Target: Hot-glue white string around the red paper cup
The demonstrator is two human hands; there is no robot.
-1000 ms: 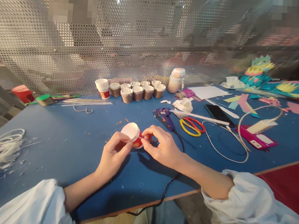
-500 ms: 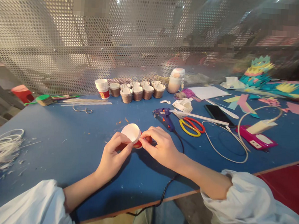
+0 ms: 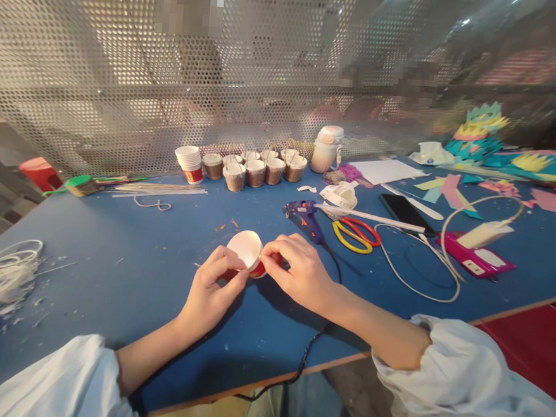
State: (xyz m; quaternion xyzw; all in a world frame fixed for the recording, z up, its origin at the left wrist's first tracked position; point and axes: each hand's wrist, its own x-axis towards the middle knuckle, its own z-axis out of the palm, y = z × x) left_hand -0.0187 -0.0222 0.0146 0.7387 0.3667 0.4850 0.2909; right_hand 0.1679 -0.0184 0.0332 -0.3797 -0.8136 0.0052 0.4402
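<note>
- Cup [image 3: 244,249], small, round, paper, white inside and red on the outer wall: positioned just below the centre of the frame, tilted, opening turned up toward the viewer. Contact with the table [image 3: 113,254], a blue flat surface, cannot be determined.
- Left hand [image 3: 214,283]: thumb and fingers closed on the near left side of the cup, at the rim.
- Right hand [image 3: 300,267]: thumb and forefinger tips brought together at the right side of the rim. Whether they pinch the rim itself or a small part cannot be told.
- Glue gun [image 3: 308,222], dark blue plastic with an orange trigger: lying on the table above the right hand, nozzle toward the left of the frame; a long translucent stick [image 3: 377,219] extends from its rear.
- Scissors [image 3: 357,235], with one yellow and one red looped handle: just right of the glue gun.
- Stack of paper cups [image 3: 189,164], white with red and yellow bands: upper centre-left.
- Group of brown-sided cups [image 3: 255,174], white inside, several with thin arched handles: right of the stack.
- Phone [image 3: 407,212], black, rectangular: right of centre.
- Coil of white cord [image 3: 9,269]: left edge, amid white scraps.
</note>
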